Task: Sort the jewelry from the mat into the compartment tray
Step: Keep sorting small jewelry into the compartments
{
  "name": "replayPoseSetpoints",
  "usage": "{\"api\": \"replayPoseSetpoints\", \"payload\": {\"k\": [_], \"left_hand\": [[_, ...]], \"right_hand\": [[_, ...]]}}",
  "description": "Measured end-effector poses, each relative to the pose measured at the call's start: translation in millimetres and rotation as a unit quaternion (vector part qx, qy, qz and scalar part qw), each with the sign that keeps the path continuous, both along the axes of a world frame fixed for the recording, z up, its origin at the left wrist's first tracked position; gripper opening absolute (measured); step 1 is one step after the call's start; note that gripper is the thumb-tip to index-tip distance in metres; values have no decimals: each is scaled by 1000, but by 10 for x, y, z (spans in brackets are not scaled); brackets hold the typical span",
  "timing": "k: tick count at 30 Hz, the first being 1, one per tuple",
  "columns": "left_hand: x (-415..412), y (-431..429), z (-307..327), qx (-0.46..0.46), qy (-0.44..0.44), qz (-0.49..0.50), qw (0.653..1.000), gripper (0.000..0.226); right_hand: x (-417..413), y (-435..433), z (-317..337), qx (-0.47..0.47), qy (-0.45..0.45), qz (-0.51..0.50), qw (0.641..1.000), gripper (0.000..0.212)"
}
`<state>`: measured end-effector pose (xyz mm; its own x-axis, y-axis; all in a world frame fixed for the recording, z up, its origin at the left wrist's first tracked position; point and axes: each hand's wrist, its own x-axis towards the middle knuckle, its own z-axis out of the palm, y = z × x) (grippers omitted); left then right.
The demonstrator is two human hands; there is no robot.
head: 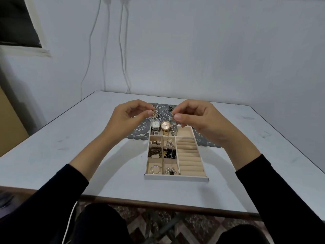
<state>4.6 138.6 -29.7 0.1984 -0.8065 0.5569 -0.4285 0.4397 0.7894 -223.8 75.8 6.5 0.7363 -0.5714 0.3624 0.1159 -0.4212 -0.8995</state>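
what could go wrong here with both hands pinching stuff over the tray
1. The left hand and right hand each pinch a small dangling piece between fingertips above the mat; a slip might drop one among the watches or into a wrong compartment.
2. The tray pockets already hold beads and chains, so a dropped piece could tangle there.

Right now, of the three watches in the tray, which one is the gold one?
The middle watch: gold case, rosy dial, gold band. The left watch is silver with a pale squarish dial, and the right watch is a slimmer, darker silver one.
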Motion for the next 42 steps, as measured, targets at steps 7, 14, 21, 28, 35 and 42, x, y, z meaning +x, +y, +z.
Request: {"api": "replayPoseSetpoints", "payload": {"k": [7, 14, 21, 28, 35, 42], "left_hand": [[-8, 35, -9, -4, 2, -8, 1000, 9], [-33, 24, -14, -5, -7, -8, 1000, 9], [-46, 1, -34, -1, -6, -9, 1000, 9], [-46, 8, -78, -4, -9, -8, 1000, 12], [-37, 8, -96, -5, -11, -12, 1000, 11], [-33, -11, -137, -2, -15, -16, 1000, 11]], "right_hand": [[-67, 50, -96, -5, 26, 10, 1000, 12], [-150, 82, -195, 14, 39, 13, 999, 10], [-185, 5, -303, 3, 82, 16, 997, 12], [-113, 37, -382, -5, 124, 32, 992, 12], [-115, 52, -407, -27, 182, 30, 982, 14], [-123, 48, -456, -40, 245, 49, 967, 13]]}}
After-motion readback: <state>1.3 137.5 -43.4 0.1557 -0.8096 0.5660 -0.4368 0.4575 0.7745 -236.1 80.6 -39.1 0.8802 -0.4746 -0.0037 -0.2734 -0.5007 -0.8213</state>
